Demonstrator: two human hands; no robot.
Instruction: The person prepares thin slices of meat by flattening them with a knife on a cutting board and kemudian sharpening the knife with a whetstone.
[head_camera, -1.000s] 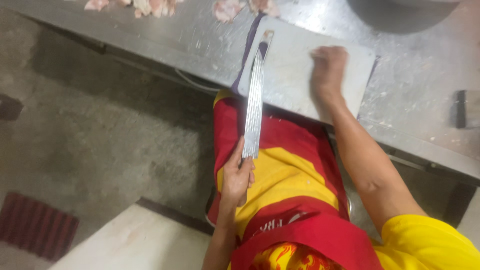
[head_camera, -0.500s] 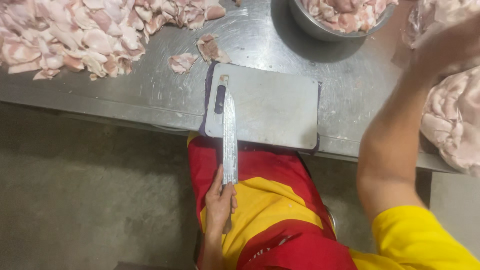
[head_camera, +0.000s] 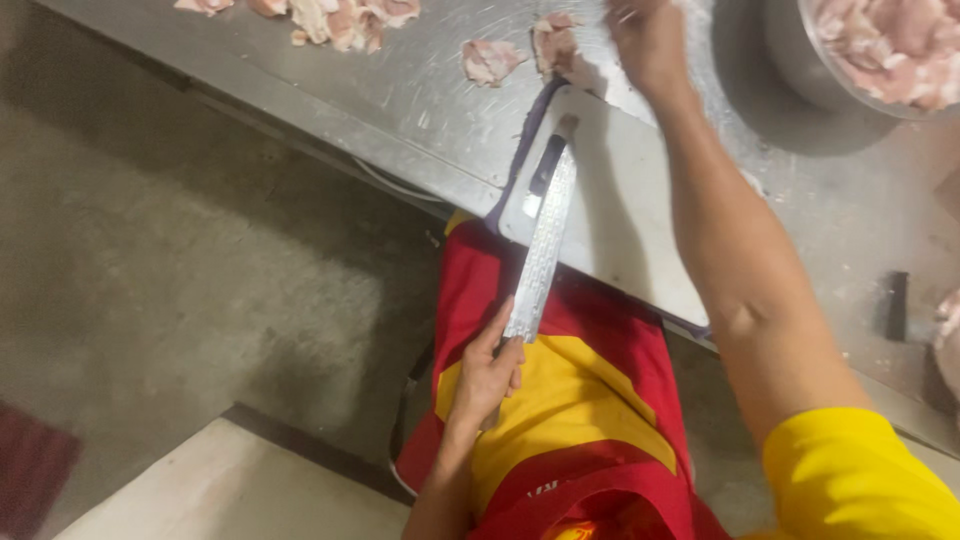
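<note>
My left hand (head_camera: 487, 372) has its grip closed round the handle of the long patterned steel knife (head_camera: 543, 245), whose long axis runs away from me onto the white rectangular cutting board (head_camera: 620, 215); my right hand (head_camera: 648, 40), nearer the pale raw meat piece (head_camera: 553, 42) on the steel desk (head_camera: 400, 110), reaches beside it, grip unclear

Cutting board (head_camera: 620, 215) lies on the steel table (head_camera: 400, 110), overhanging its near edge. Knife (head_camera: 545, 245) rests on the board's left side. Meat pieces (head_camera: 490, 60) lie behind; bowl (head_camera: 800, 60) stands right.
</note>
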